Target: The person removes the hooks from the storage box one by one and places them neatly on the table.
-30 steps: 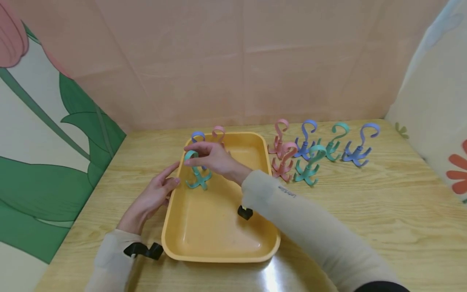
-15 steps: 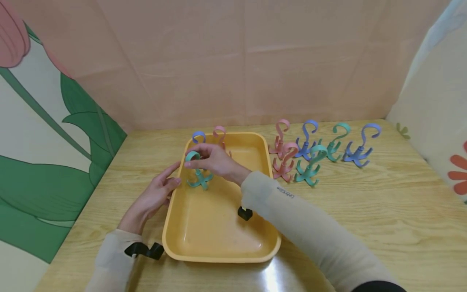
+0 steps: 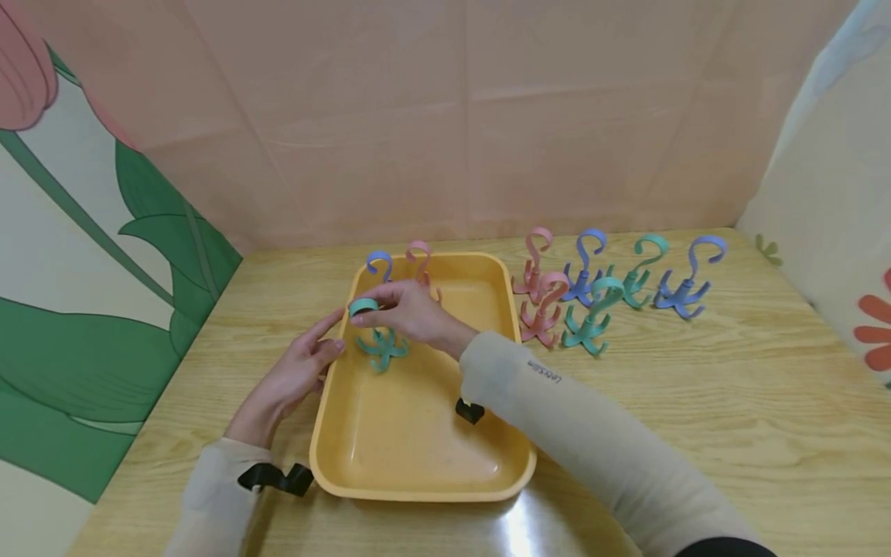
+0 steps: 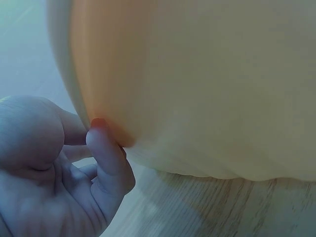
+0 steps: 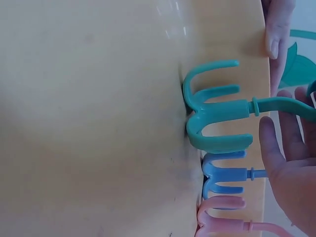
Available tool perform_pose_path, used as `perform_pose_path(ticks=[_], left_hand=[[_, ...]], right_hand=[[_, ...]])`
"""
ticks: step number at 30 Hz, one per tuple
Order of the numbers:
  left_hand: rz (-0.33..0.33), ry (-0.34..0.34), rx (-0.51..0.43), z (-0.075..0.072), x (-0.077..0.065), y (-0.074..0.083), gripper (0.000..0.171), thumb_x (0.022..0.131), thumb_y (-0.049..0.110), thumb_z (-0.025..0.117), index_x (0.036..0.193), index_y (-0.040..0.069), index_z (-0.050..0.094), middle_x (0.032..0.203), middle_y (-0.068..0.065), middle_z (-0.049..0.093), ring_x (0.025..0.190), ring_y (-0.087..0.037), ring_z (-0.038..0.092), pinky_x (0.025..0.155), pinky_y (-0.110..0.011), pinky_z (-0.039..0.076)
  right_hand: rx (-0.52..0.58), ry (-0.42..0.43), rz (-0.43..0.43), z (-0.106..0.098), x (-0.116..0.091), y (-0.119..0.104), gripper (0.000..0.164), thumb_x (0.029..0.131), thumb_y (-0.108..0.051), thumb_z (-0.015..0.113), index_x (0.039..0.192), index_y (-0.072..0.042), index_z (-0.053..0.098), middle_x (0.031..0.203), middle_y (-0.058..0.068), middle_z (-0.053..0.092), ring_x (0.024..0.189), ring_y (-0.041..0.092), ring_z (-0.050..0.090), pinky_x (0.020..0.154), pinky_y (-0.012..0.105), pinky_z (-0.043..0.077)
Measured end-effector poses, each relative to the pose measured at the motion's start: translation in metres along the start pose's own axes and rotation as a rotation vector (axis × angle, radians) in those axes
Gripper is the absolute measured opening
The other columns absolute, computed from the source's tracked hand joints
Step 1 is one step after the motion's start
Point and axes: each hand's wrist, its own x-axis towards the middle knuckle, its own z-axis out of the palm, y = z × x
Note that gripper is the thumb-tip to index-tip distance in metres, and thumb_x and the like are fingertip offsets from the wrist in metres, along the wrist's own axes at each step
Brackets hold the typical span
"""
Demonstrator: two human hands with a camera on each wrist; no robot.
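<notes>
Because the teal pronged plastic hook (image 5: 219, 111) looks light and stiff (perhaps slick), my right hand (image 3: 412, 309) rightly pinches its curl, my left hand (image 3: 299, 367) gripping the left edge of the yellow plastic tray (image 3: 418, 495).

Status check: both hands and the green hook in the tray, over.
Right hand pinches green hook near top, prongs inside yellow tray. Left hand grips tray's left rim. Blue hook and pink hook close behind.

You have one tray (image 3: 418, 433) and one table (image 3: 731, 418). In the tray, you count three: one green hook (image 5: 222, 109), one blue hook (image 5: 227, 174), one pink hook (image 5: 224, 225). On the table, six: two pink hooks (image 3: 539, 322), two blue hooks (image 3: 682, 294), two green hooks (image 3: 585, 333). Total: nine hooks. Your hands (image 3: 299, 367): two.
</notes>
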Motion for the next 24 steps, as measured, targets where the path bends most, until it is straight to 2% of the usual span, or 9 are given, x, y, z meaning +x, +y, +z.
perform_pose_path(ticks=[7, 24], left_hand=[[0.004, -0.001, 0.001, -0.0004, 0.0004, -0.0009, 0.059, 0.110, 0.016, 0.040, 0.163, 0.021, 0.016, 0.118, -0.028, 0.058, 0.078, -0.022, 0.067, 0.055, -0.031, 0.055], [0.016, -0.014, 0.013, -0.0013, -0.0008, -0.0004, 0.059, 0.110, 0.017, 0.040, 0.163, 0.021, 0.015, 0.118, -0.030, 0.059, 0.076, -0.023, 0.068, 0.055, -0.033, 0.056]], right_hand=[[0.028, 0.001, -0.015, -0.0002, -0.0010, 0.0007, 0.023, 0.089, -0.010, 0.078, 0.110, -0.001, 0.076, 0.098, 0.006, 0.076, 0.092, 0.017, 0.071, 0.084, 0.030, 0.057], [0.007, 0.035, -0.040, -0.0012, -0.0043, 0.0000, 0.021, 0.089, -0.011, 0.079, 0.107, -0.002, 0.077, 0.094, 0.004, 0.076, 0.088, 0.014, 0.070, 0.081, 0.029, 0.056]])
